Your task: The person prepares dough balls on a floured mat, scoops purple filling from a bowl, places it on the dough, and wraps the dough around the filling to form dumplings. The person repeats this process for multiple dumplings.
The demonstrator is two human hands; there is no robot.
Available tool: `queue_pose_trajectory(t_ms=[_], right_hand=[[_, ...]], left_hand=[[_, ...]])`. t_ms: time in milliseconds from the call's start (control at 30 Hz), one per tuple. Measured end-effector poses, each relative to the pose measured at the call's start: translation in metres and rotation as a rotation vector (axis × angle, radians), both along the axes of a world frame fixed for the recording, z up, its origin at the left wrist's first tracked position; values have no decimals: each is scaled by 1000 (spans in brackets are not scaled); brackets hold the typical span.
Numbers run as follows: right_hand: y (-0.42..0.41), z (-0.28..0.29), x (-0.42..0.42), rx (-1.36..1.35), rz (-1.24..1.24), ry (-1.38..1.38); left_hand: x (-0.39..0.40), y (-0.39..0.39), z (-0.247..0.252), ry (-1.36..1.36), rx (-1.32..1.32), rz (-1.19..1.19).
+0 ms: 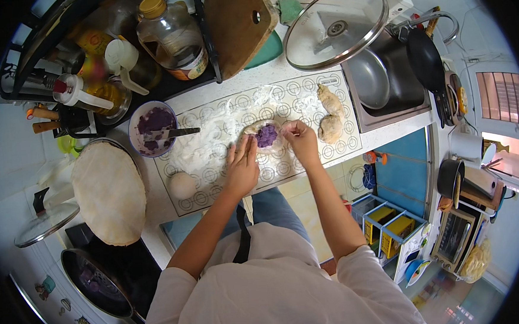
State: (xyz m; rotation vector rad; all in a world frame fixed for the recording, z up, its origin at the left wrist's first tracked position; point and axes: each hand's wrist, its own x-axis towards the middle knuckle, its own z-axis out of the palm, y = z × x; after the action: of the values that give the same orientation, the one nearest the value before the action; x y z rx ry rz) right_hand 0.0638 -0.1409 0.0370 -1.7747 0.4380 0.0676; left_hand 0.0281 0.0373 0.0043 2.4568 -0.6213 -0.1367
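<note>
A flattened round of dough (269,150) lies on the floured baking mat (295,165), with a mound of purple filling (266,136) at its middle. The fingers of my left hand (243,166) rest on the dough's left edge. At the right edge, my right hand (302,140) pinches the rim between thumb and fingertips. Further right sit two lumps of dough, a long upper piece (330,99) and a rounder lower piece (330,129). A smooth dough ball (182,186) stands at the mat's lower left corner.
A bowl of purple mash (134,138) with a dark-handled utensil (184,132) stands left of the mat. Below it is a large pale round (110,193). A glass lid (314,29) leans behind, near the steel sink (411,95). Bottles and a wooden board (238,34) line the back.
</note>
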Motion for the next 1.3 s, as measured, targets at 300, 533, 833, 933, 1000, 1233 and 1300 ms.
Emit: queue_pose_trajectory(t_ms=[300, 533, 833, 933, 1000, 1233, 1300], right_hand=[[12, -37, -23, -543, -28, -177], [8, -25, -39, -622, 33, -299], [-5, -17, 16, 68, 18, 218], [-13, -18, 15, 231, 128, 273], [-14, -23, 14, 229, 151, 245], [0, -37, 8, 192, 134, 167], [1, -37, 8, 106, 171, 163]], left_hand=[[-8, 2, 0, -160, 116, -58], [-2, 4, 15, 64, -155, 171], [43, -14, -25, 588, -512, 678], [51, -15, -12, 530, -336, 524], [50, -15, -2, 461, -291, 501], [44, -17, -1, 448, -428, 549], [39, -22, -8, 482, -696, 628]])
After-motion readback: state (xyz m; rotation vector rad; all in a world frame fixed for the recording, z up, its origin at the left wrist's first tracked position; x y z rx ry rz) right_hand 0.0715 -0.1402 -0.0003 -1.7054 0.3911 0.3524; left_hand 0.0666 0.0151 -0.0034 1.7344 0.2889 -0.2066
